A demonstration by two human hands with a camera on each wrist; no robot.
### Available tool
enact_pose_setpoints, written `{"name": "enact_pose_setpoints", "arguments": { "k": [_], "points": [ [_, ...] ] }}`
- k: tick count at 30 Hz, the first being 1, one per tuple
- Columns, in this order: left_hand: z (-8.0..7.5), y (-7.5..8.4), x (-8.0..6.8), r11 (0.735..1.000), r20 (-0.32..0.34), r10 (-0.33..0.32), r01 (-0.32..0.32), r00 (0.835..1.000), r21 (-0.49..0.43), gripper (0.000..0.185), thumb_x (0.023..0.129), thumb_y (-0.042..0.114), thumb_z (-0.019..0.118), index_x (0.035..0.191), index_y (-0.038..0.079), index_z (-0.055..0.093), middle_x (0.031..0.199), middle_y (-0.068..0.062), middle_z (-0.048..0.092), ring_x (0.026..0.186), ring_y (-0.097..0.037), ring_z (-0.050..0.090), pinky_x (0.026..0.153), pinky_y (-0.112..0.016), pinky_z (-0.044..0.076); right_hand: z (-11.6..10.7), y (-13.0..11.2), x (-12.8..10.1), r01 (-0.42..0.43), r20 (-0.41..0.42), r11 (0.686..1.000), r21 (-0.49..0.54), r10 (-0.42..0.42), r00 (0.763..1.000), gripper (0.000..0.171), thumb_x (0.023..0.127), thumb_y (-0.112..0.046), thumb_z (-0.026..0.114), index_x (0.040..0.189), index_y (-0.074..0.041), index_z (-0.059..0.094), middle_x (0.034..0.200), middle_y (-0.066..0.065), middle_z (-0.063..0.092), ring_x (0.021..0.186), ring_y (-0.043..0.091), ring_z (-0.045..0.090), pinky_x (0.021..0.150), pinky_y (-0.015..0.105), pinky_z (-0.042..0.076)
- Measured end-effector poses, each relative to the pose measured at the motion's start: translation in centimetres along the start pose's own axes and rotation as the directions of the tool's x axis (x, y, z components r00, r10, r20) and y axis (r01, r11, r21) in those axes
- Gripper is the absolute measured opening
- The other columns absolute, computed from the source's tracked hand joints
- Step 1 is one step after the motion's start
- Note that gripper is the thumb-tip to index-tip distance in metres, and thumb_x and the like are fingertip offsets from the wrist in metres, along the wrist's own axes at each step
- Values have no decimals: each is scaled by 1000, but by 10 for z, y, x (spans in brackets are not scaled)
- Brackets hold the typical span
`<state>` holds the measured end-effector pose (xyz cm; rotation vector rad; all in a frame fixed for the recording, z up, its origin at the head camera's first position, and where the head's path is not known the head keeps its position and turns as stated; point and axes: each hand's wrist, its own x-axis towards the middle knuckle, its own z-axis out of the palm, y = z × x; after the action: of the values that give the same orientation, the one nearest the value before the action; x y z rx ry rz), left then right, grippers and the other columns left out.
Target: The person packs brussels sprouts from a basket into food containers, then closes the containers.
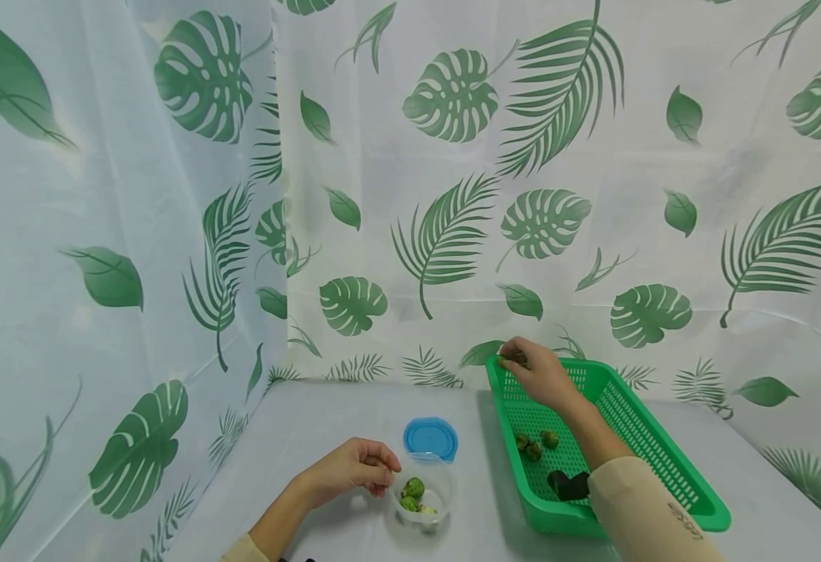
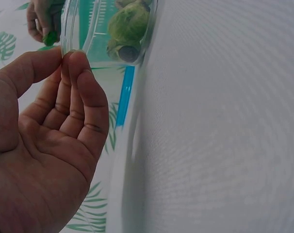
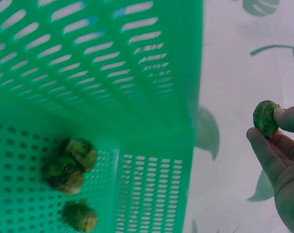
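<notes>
Sprout point(image 3: 266, 118) pinched in right hand point(image 1: 538, 373)

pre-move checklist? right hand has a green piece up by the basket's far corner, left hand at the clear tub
1. Green piece pinched in right hand: ok.
2. Left hand fingers on clear tub rim: ok.
3. Tub open, blue lid lying behind it: ok.
4. Room in tub, a few pieces inside: ok.
5. Three pieces left in green basket: ok.
6. Grip firmness: cannot tell.
</notes>
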<state>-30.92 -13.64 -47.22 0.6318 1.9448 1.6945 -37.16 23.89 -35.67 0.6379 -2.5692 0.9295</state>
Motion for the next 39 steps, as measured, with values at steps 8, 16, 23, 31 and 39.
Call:
{"name": "enact_pose_setpoints", "arguments": {
  "k": [8,16,23,31,39],
  "points": [
    [0,-1,0,1000,4,1,-1,1000,0,32,97,9,69,120,-14,64,86,0,71,75,-12,66,70,-26,56,4,-25,3,66,-38,998,14,-65,997,12,103,-6,63,114,-6,67,110,12,72,108,35,71,91,51,59],
    [0,0,0,1000,-1,-7,7,1000,-2,31,97,8,69,119,-14,64,86,0,71,74,-11,66,69,-25,56,8,-45,5,114,-39,993,37,-113,993,12,103,-5,63,114,-5,67,111,11,72,109,32,71,90,46,61],
    [1,1,0,1000,-3,-6,6,1000,1,32,97,8,69,119,-14,64,85,0,71,74,-11,66,69,-25,56,10,-61,3,127,-31,990,64,-126,992,14,103,-5,62,116,-6,66,111,11,72,108,30,71,89,45,61],
    [1,1,0,1000,-3,-5,5,1000,-2,30,97,7,68,119,-14,64,85,0,71,74,-11,66,69,-25,56,15,-75,0,172,-24,982,83,-171,985,12,102,-3,63,113,-5,67,107,11,73,102,28,73,82,36,63],
    [1,2,0,1000,-4,-11,11,1000,-5,29,97,7,67,119,-13,65,86,0,71,74,-11,66,69,-25,56,18,-83,-6,185,-20,979,85,-184,983,12,102,-4,65,112,-8,68,106,8,73,101,25,73,80,35,62]
  ]
}}
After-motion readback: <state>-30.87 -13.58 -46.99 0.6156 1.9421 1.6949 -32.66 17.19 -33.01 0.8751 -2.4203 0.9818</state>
